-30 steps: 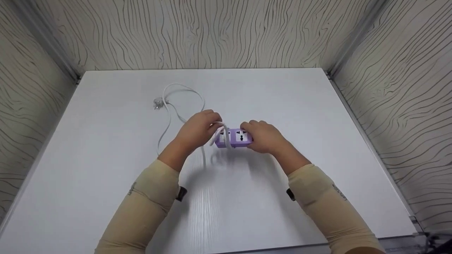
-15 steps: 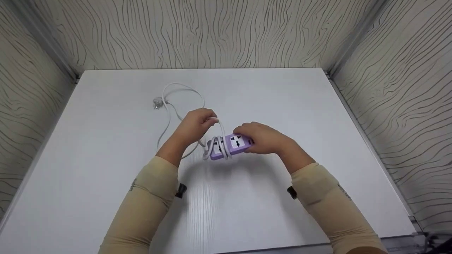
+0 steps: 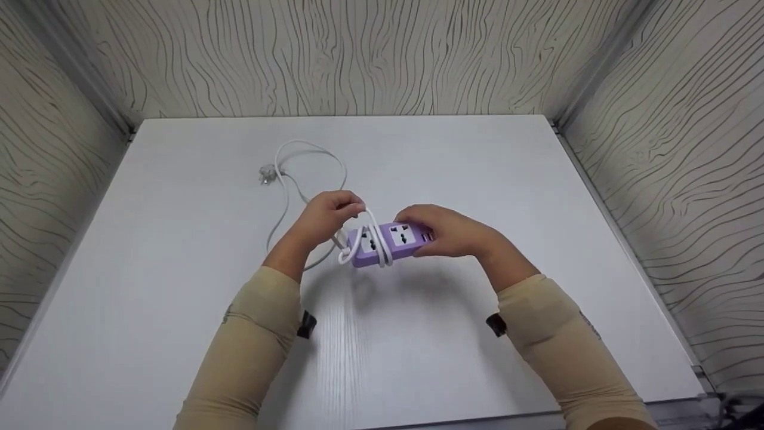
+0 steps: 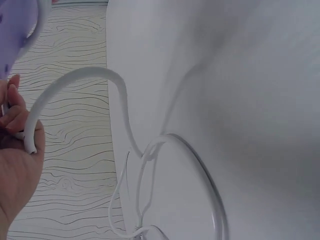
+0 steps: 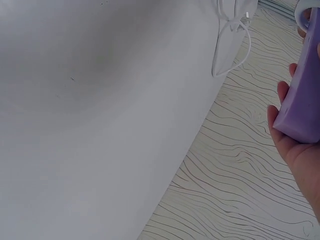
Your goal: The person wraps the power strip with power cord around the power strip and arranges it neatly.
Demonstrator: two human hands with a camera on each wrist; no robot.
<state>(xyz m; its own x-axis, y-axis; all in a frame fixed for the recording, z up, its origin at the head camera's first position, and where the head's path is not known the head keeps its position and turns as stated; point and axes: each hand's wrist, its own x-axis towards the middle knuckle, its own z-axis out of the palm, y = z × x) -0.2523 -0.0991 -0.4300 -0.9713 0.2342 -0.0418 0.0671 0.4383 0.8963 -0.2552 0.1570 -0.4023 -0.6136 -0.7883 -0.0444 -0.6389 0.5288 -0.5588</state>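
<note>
A purple power strip [image 3: 391, 239] with white socket faces is held above the table, its right end gripped by my right hand [image 3: 456, 232]. The right wrist view shows the fingers wrapped along the purple body [image 5: 302, 107]. White cord [image 3: 382, 248] passes round the strip's left half in several turns. My left hand [image 3: 325, 218] pinches the cord just above the strip's left end. In the left wrist view the slack cord [image 4: 80, 75] arcs out of the left palm and down to the table. The plug [image 3: 268, 174] lies on the table, farther back to the left.
A loose loop of cord [image 3: 310, 143] lies on the white table [image 3: 507, 167] around the plug. Wood-patterned panels [image 3: 358, 60] stand along the back and both sides. A metal rail [image 3: 674, 412] runs along the front right edge.
The strip came nearer the front and tilted, its left end lower. The left hand drew the cord leftward, and another turn now shows round the strip. The plug stayed put.
</note>
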